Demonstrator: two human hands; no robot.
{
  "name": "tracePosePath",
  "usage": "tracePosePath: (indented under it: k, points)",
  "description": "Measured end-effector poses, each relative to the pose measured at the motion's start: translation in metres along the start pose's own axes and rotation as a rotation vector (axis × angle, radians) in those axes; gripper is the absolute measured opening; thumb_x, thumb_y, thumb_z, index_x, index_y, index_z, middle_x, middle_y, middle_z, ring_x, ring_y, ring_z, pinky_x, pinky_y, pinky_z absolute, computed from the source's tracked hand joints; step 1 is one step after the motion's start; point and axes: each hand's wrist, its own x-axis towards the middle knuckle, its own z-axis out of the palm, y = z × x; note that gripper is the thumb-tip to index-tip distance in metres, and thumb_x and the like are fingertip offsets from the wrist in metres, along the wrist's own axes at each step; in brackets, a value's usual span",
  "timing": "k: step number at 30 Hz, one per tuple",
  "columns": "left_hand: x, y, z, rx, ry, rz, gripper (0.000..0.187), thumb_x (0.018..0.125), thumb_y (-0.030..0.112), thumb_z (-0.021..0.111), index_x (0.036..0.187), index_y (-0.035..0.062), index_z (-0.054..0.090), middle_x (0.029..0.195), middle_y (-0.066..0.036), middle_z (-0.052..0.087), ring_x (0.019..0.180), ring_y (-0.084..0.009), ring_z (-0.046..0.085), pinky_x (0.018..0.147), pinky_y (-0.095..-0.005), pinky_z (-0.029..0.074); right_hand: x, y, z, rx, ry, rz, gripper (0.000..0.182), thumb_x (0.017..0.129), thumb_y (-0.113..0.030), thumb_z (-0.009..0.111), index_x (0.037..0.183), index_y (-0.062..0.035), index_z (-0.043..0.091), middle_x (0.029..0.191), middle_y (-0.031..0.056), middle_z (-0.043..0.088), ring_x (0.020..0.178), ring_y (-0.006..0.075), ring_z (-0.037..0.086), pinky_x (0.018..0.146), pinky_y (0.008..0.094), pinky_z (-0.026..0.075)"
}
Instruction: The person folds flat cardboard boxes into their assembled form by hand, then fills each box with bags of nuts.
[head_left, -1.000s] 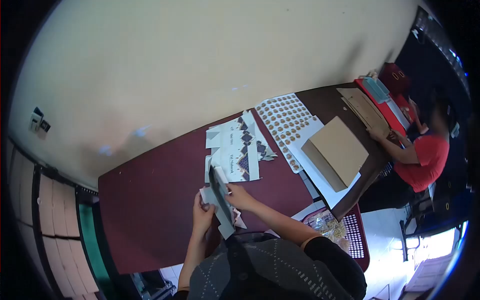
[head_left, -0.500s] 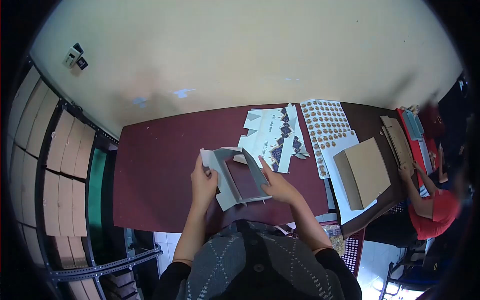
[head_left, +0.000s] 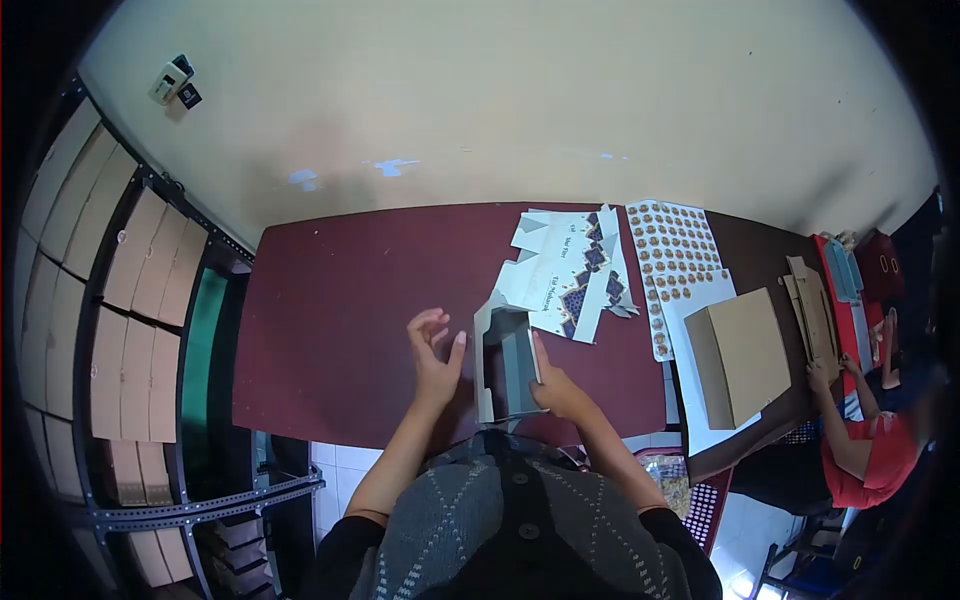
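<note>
Maroon desk (head_left: 340, 320) in head view; I see pale open carton (head_left: 520, 370) at its near edge, right of middle. Long axis runs from near edge toward far edge. Right hand (head_left: 560, 393) holds carton's right wall, thumb and fingers closed on it. Left hand (head_left: 436, 372) just beside, apart from carton, fingers spread wide, nothing held; carton lies to its right. Right hand nearer, touching. Printed card sheets (head_left: 562, 268) lie beyond carton, toward far right corner. Can't tell whether carton's base rests on desk.
</note>
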Motion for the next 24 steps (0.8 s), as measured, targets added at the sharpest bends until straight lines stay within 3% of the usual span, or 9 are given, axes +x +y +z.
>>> tracePosePath:
  k: [5, 7, 8, 10, 17, 21, 22, 23, 24]
  points:
    - [-0.024, 0.001, -0.018, 0.159, -0.239, 0.107, 0.020, 0.088, 0.010, 0.049, 0.107, 0.0036, 0.053, 0.115, -0.016, 0.051, 0.114, -0.0325, 0.047, 0.099, -0.0423, 0.037, 0.003, 0.001, 0.008, 0.100, 0.101, -0.032, 0.088, 0.078, -0.004, 0.044, 0.146, -0.0107, -0.011, 0.097, 0.0384, 0.056, 0.091, 0.0493, 0.059, 0.083, 0.0454, 0.045]
    - [-0.030, 0.002, -0.017, 0.335, -0.500, 0.247, 0.027, 0.088, 0.010, 0.048, 0.114, 0.0085, 0.057, 0.123, -0.016, 0.050, 0.121, -0.0379, 0.043, 0.102, -0.0455, 0.033, 0.001, -0.006, 0.007, 0.120, 0.059, -0.048, 0.087, 0.078, 0.001, 0.044, 0.145, -0.0058, -0.010, 0.128, 0.0380, 0.040, 0.118, 0.0465, 0.046, 0.097, 0.0426, 0.039]
    - [-0.034, -0.001, -0.016, 0.425, -0.597, 0.249, 0.036, 0.090, 0.014, 0.046, 0.124, 0.0163, 0.055, 0.136, -0.013, 0.044, 0.130, -0.0373, 0.034, 0.106, -0.0492, 0.029, 0.003, -0.003, 0.008, 0.119, 0.058, -0.047, 0.087, 0.078, 0.001, 0.044, 0.145, -0.0058, -0.010, 0.128, 0.0380, 0.040, 0.118, 0.0465, 0.046, 0.097, 0.0426, 0.039]
    - [-0.037, 0.000, -0.012, 0.519, -0.653, 0.237, 0.036, 0.090, 0.016, 0.045, 0.126, 0.0171, 0.055, 0.140, -0.011, 0.041, 0.133, -0.0362, 0.031, 0.108, -0.0509, 0.025, 0.006, 0.004, 0.009, 0.180, 0.049, -0.131, 0.089, 0.076, 0.003, 0.045, 0.146, -0.0053, -0.009, 0.143, 0.0352, 0.020, 0.132, 0.0455, 0.027, 0.107, 0.0418, 0.028]
    - [-0.036, -0.018, -0.009, 0.823, -0.813, 0.252, 0.041, 0.093, 0.032, 0.044, 0.132, 0.0208, 0.050, 0.148, -0.007, 0.030, 0.140, -0.0327, 0.016, 0.110, -0.0570, 0.011, 0.008, 0.012, 0.004, -0.060, 0.120, -0.353, 0.084, 0.075, 0.001, 0.042, 0.146, -0.0033, -0.002, 0.151, 0.0243, 0.005, 0.139, 0.0441, 0.005, 0.112, 0.0442, 0.017]
    - [-0.034, -0.014, -0.012, 0.775, -0.811, 0.162, 0.043, 0.092, 0.035, 0.047, 0.132, 0.0204, 0.050, 0.151, -0.011, 0.021, 0.140, -0.0383, 0.010, 0.110, -0.0578, 0.012, 0.008, 0.006, -0.001, 0.144, 0.070, -0.353, 0.082, 0.075, 0.002, 0.039, 0.147, -0.0060, 0.001, 0.148, 0.0293, 0.013, 0.138, 0.0413, 0.013, 0.112, 0.0391, 0.019]
    - [-0.036, -0.010, -0.012, 0.815, -0.782, 0.157, 0.045, 0.091, 0.037, 0.049, 0.132, 0.0202, 0.050, 0.152, -0.014, 0.019, 0.139, -0.0421, 0.008, 0.109, -0.0578, 0.012, 0.006, 0.002, 0.000, 0.151, 0.098, -0.260, 0.083, 0.075, 0.002, 0.039, 0.148, -0.0087, 0.000, 0.137, 0.0341, 0.034, 0.129, 0.0429, 0.036, 0.106, 0.0397, 0.030]
    - [-0.036, -0.006, -0.011, 0.855, -0.749, 0.154, 0.046, 0.090, 0.038, 0.050, 0.132, 0.0201, 0.050, 0.152, -0.016, 0.016, 0.139, -0.0459, 0.006, 0.109, -0.0578, 0.013, 0.005, -0.002, -0.002, 0.148, 0.103, -0.265, 0.083, 0.075, 0.002, 0.039, 0.148, -0.0087, 0.000, 0.137, 0.0341, 0.034, 0.129, 0.0429, 0.036, 0.106, 0.0397, 0.030]
    - [-0.037, -0.002, -0.009, 0.844, -0.728, 0.100, 0.051, 0.084, 0.038, 0.060, 0.130, 0.0193, 0.051, 0.151, -0.023, 0.010, 0.136, -0.0510, 0.004, 0.109, -0.0565, 0.013, 0.001, -0.007, -0.002, 0.179, 0.124, -0.173, 0.084, 0.075, 0.001, 0.040, 0.148, -0.0108, -0.001, 0.128, 0.0341, 0.042, 0.115, 0.0429, 0.047, 0.097, 0.0409, 0.037]
